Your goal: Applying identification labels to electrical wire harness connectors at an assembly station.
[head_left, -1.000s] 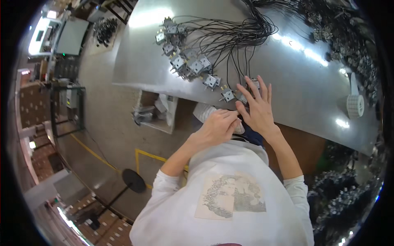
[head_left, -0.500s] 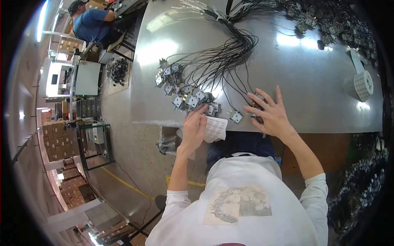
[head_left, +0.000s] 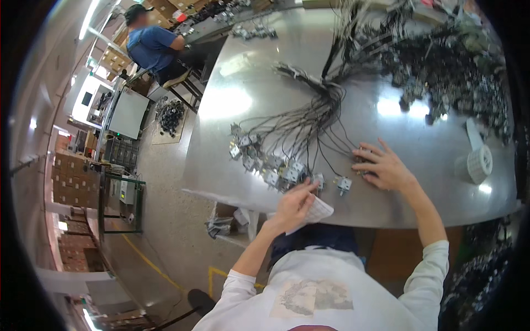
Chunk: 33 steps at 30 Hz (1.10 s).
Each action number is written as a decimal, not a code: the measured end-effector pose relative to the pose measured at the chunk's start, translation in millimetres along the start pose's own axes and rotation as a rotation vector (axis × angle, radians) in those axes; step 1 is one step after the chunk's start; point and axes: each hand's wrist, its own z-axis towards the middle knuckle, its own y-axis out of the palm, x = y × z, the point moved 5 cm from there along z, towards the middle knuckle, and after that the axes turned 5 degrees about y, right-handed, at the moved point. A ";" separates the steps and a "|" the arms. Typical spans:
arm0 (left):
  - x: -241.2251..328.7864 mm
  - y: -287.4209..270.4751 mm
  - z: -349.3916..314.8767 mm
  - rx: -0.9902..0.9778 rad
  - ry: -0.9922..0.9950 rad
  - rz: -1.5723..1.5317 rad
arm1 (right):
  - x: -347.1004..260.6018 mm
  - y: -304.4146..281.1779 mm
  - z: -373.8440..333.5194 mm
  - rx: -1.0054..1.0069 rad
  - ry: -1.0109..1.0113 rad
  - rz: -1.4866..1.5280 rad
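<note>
My left hand (head_left: 295,207) is closed on a white printed sheet of labels (head_left: 322,208). Its fingertips reach a small grey box-shaped part (head_left: 318,179) with a black wire. Left of that hand lies a cluster of similar grey parts (head_left: 271,177), joined by thin black wires to a bundled harness (head_left: 327,91). One separate part (head_left: 343,185) sits between my two hands. My right hand (head_left: 383,167), fingers spread, rests over a few more wired parts (head_left: 361,154), which its fingers partly cover.
On the metal table (head_left: 265,212), a roll of white labels (head_left: 473,164) stands at the right. A large heap of wired parts (head_left: 452,77) fills the far right. Below the left table edge is an open box (head_left: 243,226). A person in blue (head_left: 154,47) sits at another bench, far left.
The whole view has shifted, so the table and parts appear lower. My left hand has moved slightly right, along the end of the cluster. My right hand stays over its parts.
</note>
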 end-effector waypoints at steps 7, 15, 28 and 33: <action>26.6 -4.9 15.6 0.015 -0.033 -0.034 | -63.7 -12.1 -8.6 0.135 0.158 0.085; 45.4 -25.0 35.5 -0.077 -0.160 -0.214 | -131.5 30.4 -1.7 0.324 0.436 1.006; 42.7 -39.8 37.3 -0.032 -0.193 -0.133 | -135.1 35.6 -14.8 0.389 0.602 1.056; 41.4 -47.5 32.1 -0.090 -0.148 -0.130 | -131.4 43.4 -15.4 0.275 0.607 1.061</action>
